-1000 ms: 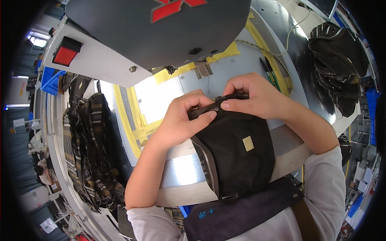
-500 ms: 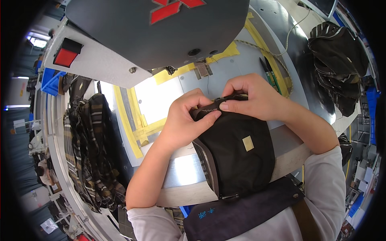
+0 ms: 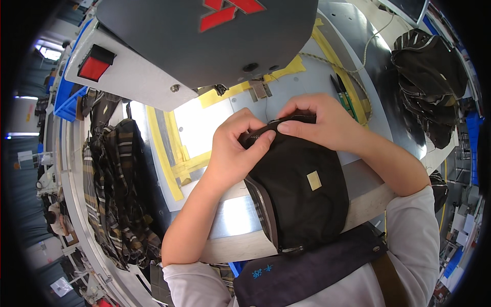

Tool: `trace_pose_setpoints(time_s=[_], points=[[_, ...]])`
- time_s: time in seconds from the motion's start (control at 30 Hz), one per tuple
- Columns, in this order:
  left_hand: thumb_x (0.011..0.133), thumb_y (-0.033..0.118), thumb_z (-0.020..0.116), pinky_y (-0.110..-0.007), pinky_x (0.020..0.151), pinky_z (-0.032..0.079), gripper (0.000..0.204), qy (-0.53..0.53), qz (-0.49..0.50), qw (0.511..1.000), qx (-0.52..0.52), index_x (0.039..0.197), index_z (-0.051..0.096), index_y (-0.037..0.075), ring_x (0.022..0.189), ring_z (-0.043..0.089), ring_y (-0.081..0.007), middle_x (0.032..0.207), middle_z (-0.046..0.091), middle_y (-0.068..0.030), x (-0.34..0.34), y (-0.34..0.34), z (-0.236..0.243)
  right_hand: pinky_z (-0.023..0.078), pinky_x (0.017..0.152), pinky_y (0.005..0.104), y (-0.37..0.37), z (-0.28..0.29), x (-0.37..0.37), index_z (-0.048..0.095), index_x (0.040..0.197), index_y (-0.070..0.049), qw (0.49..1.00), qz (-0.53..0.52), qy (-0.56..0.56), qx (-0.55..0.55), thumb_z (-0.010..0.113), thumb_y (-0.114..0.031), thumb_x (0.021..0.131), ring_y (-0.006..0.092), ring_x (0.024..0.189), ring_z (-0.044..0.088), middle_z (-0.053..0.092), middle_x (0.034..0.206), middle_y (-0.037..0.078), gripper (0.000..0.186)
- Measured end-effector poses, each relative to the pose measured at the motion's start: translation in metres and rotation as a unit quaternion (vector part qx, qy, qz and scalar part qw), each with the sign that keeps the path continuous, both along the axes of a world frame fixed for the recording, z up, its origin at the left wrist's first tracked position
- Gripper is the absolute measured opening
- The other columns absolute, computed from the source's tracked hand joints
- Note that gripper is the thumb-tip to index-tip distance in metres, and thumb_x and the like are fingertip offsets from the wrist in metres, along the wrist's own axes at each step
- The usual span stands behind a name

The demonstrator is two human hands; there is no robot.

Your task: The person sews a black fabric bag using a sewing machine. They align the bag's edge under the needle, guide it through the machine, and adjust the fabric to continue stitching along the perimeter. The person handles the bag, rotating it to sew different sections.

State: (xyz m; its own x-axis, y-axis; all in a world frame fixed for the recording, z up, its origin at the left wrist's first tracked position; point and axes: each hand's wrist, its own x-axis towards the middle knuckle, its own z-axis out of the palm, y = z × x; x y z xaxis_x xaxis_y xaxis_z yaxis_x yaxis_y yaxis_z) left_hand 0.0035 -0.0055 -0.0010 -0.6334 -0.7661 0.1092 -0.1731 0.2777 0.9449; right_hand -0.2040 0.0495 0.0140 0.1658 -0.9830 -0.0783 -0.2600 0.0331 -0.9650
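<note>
A black fabric bag piece [image 3: 302, 199] with a small pale label hangs over the near edge of the table, against my apron. Its far edge carries a zipper, and another zipper [image 3: 264, 204] runs down its left side. My left hand [image 3: 240, 143] pinches the zipped far edge, thumb on top. Just to the right, my right hand [image 3: 319, 123] grips the same edge between thumb and fingers. The two thumbs lie close together, and the fingers beneath the cloth are partly hidden.
Beyond my hands stands a sewing machine head [image 3: 215, 41] with a red switch [image 3: 95, 63]. Yellow tape [image 3: 194, 165] marks the work plate. Dark-handled snips [image 3: 343, 96] lie at the right. Plaid and black fabric pieces [image 3: 120, 189] hang on the left; more black bags [image 3: 429, 82] are piled right.
Along the far edge, the cloth has been turned so less of the zipper teeth shows between my thumbs. Both hands keep their grip, shifted very slightly. The machine appears a little farther right.
</note>
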Motion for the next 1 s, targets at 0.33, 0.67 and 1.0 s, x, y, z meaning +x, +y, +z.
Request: trace_pose_setpoints(time_s=[0.33, 0.67, 1.0], points=[[0.081, 0.011, 0.070, -0.035, 0.062, 0.046, 0.011, -0.111, 0.131, 0.977, -0.124, 0.083, 0.066, 0.001, 0.066, 0.058, -0.0245, 0.074, 0.057, -0.0104, -0.009, -0.010, -0.009, 0.047, 0.068, 0.0311, -0.029, -0.015, 0.001, 0.065, 0.086, 0.001, 0.978, -0.042, 0.189, -0.083, 0.070, -0.019, 0.083, 0.0197, 0.072, 0.060, 0.064, 0.077, 0.011, 0.021], [0.082, 0.015, 0.065, -0.030, 0.064, 0.047, 0.013, -0.214, 0.169, 0.951, -0.146, 0.089, 0.065, 0.003, 0.066, 0.060, -0.0156, 0.071, 0.063, -0.0053, -0.025, -0.032, -0.011, 0.052, 0.071, 0.0393, -0.068, -0.013, -0.006, 0.071, 0.087, -0.002, 0.949, -0.003, 0.314, -0.022, 0.066, -0.024, 0.074, 0.0306, 0.078, 0.066, 0.068, 0.081, 0.016, 0.026], [0.081, 0.015, 0.063, -0.039, 0.067, 0.051, 0.015, -0.175, 0.195, 0.955, -0.137, 0.083, 0.068, 0.001, 0.065, 0.065, -0.0299, 0.069, 0.067, -0.0114, -0.036, -0.038, -0.016, 0.050, 0.066, 0.0367, -0.083, -0.013, -0.020, 0.069, 0.080, 0.000, 0.962, 0.008, 0.272, -0.014, 0.067, -0.021, 0.071, 0.0280, 0.071, 0.065, 0.067, 0.074, 0.015, 0.022]])
